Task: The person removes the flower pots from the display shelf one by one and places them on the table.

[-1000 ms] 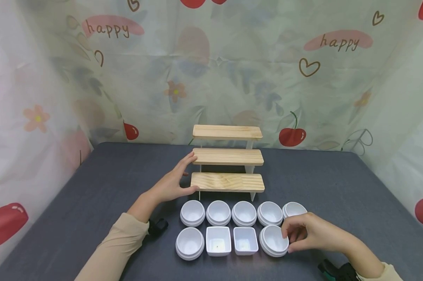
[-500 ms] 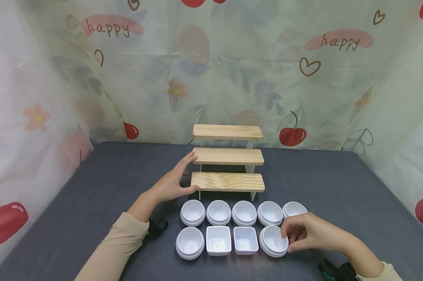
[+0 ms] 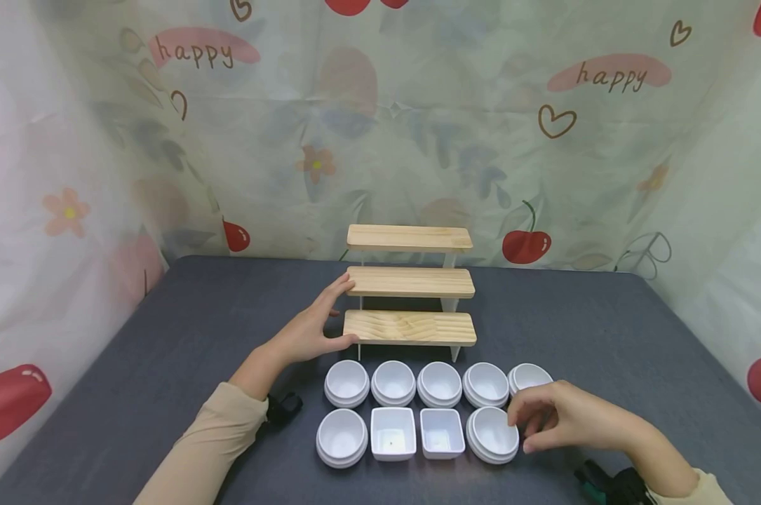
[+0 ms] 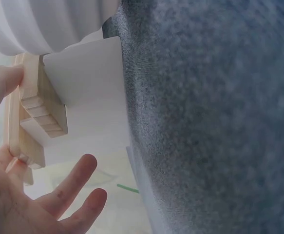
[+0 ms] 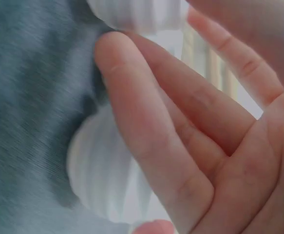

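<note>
A three-tier wooden stand (image 3: 409, 283) stands mid-table. My left hand (image 3: 330, 315) rests at its left end, thumb against the bottom tier and straight fingers touching the middle tier. In the left wrist view the left hand (image 4: 34, 204) lies beside the stand's wooden ends (image 4: 37, 117) and white side panel (image 4: 88, 97). My right hand (image 3: 522, 431) hovers by the front right round white bowl (image 3: 492, 435), its fingers relaxed and the thumb clear of the rim. The right wrist view shows the right hand (image 5: 195, 122) in front of that ribbed bowl (image 5: 103, 175).
Several round white bowls (image 3: 393, 382) form a back row. The front row holds a round bowl (image 3: 341, 435) and two square dishes (image 3: 393, 433). The grey table (image 3: 165, 337) ends at a printed curtain (image 3: 380, 105) behind and at both sides. Black straps (image 3: 284, 407) sit at the wrists.
My right hand has eased slightly to the right and let go of the front right bowl's rim. The bowl stays put. The left hand has not moved.
</note>
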`<state>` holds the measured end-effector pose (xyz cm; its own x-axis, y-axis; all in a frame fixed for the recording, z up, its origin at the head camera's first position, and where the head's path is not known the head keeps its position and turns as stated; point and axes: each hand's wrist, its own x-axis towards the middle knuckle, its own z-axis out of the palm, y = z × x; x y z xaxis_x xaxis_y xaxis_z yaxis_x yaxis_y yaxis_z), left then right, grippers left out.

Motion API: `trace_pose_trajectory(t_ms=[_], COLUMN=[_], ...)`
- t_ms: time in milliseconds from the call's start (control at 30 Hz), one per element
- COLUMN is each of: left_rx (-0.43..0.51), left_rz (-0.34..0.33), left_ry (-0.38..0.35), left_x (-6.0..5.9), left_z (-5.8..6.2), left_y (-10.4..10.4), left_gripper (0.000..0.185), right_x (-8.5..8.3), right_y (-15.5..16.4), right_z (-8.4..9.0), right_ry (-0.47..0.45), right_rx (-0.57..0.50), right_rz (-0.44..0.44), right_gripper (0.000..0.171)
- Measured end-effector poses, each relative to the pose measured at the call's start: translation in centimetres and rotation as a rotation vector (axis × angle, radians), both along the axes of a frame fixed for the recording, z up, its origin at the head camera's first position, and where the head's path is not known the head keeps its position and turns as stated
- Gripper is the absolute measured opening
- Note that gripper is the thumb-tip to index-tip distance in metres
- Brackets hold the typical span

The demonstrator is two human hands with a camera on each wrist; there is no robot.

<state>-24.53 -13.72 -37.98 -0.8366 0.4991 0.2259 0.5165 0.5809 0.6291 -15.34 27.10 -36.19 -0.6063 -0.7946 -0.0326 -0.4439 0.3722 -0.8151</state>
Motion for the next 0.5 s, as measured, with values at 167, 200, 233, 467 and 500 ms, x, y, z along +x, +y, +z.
trace_pose_trajectory(t_ms=[167,200,233,467,500], left_rx=[-0.013,-0.017,-0.024,-0.084,-0.093], left_rz=[-0.004,-0.003,0.000,0.025,0.026], left_ry=[0.003,0.005,0.006,0.010,0.013], left_x=[0.1,0.1,0.1,0.2,0.2], left_z=[0.3,0.3,0.4,0.7,0.7], left_y=[0.0,0.0,0.0,-0.1,-0.1], left_gripper=[0.090,0.090,0.090,0.090,0.090], right_x=[-0.2,-0.3,-0.4,-1.6,-1.8], right_y=[0.2,0.2,0.1,-1.1,-1.3], right_z=[1.3,1.5,1.8,2.9,3.0], right_ry=[0.073,0.088,0.114,0.396,0.442], right_rx=[0.026,0.037,0.049,0.067,0.073], right_rz=[-0.045,-0.063,-0.079,-0.223,-0.254], right_gripper=[0.021,0.022,0.022,0.018,0.017])
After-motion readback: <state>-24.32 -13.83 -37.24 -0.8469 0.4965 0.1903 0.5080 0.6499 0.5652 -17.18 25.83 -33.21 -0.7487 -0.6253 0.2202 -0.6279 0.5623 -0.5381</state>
